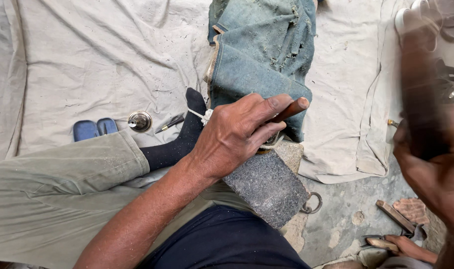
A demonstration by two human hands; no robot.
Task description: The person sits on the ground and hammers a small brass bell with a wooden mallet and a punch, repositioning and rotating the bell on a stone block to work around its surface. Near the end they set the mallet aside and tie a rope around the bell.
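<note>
A creased off-white cloth sheet [87, 65] is spread over a bare concrete floor [336, 219]; work is done seated on the ground. A dark, speckled rectangular stone block [269, 187] rests slantwise across the lap. A short brown wooden-handled tool [292, 110] is set at the block's far end; its working end is hidden beneath the fingers. The left hand [237, 134] is wrapped closed around this handle, grip pressed tight, thumb laid along the shaft. The right hand [431, 169] is raised at the frame's right edge and badly blurred; it is seen closed on a dark, long, blurred object [420, 94], kind not made out. Judged from this, the tool is best kept steady and square on the block, the wrist braced low. A folded, frayed blue denim cloth [261, 55] lies just beyond the block. Farther left, beside a black-socked foot [182, 139], a small round metal cap [139, 121] and a blue pair of flat pads [94, 129] lie on the sheet. A metal ring [312, 203] lies by the block's right side.
</note>
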